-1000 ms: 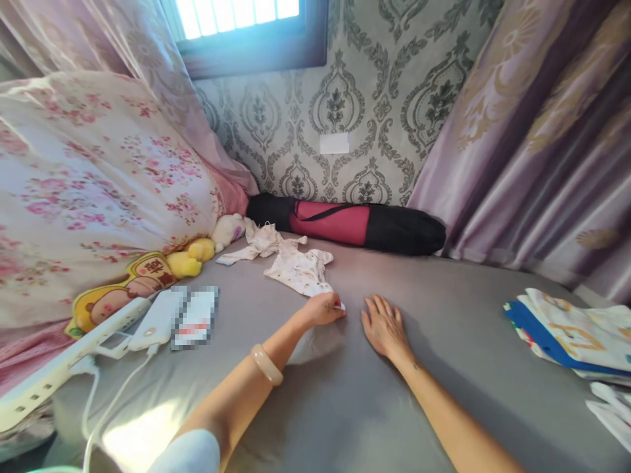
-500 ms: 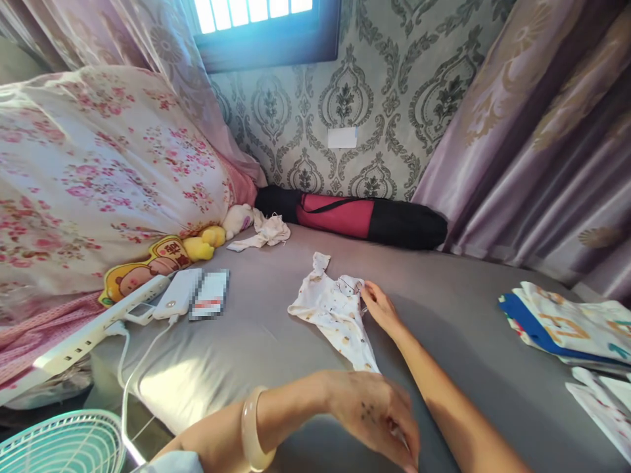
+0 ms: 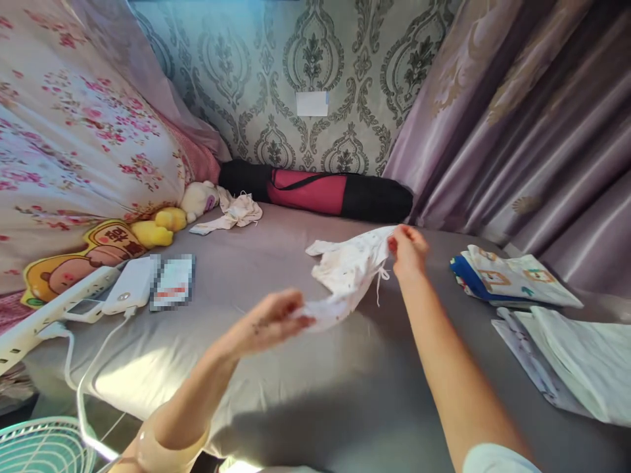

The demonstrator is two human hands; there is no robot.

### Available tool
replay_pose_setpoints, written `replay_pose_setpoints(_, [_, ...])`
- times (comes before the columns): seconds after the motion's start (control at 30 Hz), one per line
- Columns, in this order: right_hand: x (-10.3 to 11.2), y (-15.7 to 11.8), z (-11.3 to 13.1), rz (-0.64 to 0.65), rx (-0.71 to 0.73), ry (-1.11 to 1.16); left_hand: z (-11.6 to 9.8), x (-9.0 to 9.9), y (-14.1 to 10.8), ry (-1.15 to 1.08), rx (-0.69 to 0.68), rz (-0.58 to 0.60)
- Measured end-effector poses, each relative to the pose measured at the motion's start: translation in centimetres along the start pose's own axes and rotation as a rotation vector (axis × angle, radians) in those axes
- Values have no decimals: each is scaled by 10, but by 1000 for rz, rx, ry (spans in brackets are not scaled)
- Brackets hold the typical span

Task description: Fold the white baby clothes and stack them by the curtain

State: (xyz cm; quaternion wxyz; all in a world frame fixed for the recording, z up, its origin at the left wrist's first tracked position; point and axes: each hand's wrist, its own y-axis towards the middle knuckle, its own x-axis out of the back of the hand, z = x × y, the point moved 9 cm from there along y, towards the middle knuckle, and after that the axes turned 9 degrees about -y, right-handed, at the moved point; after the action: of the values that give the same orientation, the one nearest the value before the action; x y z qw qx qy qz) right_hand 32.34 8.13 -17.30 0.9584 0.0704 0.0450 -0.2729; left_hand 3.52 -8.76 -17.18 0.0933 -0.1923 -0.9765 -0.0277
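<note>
A small white baby shirt (image 3: 345, 269) with a faint print and thin tie strings is stretched between my hands above the grey bed sheet (image 3: 276, 387). My left hand (image 3: 273, 320), slightly blurred, is closed on its near left end, which looks like a sleeve. At the far right edge my right hand (image 3: 408, 249) pinches the cloth near the strings. The far left part of the shirt hangs loose and may touch the sheet.
A black and red long bag (image 3: 308, 190) lies along the wall. Another crumpled garment (image 3: 239, 209), plush toys (image 3: 158, 225), a power bank (image 3: 132, 284) and a power strip (image 3: 59, 315) are at left. Folded clothes (image 3: 522, 272) and folded white cloths (image 3: 586, 361) lie at right. A fan (image 3: 44, 443) stands lower left.
The shirt has gone from lying on the sheet to being lifted and stretched. My left hand has moved forward and taken its near end. The view has turned right and down.
</note>
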Motion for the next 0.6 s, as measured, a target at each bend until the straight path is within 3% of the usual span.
replay_pose_setpoints(0.1, [26, 15, 53, -82, 192, 88, 11, 72, -1, -214, 35, -527])
replay_pose_setpoints(0.17, [33, 12, 82, -69, 323, 21, 18, 94, -2, -327, 33, -708])
replay_pose_setpoints(0.27, [38, -2, 111, -61, 469, -125, 14, 103, -2, -384, -24, -800])
replay_pose_setpoints(0.37, [42, -12, 122, -77, 509, -197, 2, 104, -4, -397, -111, -822])
replay_pose_setpoints(0.5, [39, -10, 119, -75, 461, -255, -2, 105, -10, -449, -130, -872])
replay_pose_setpoints(0.6, [23, -8, 99, 74, 339, -265, 13, 103, -9, -394, 4, -866])
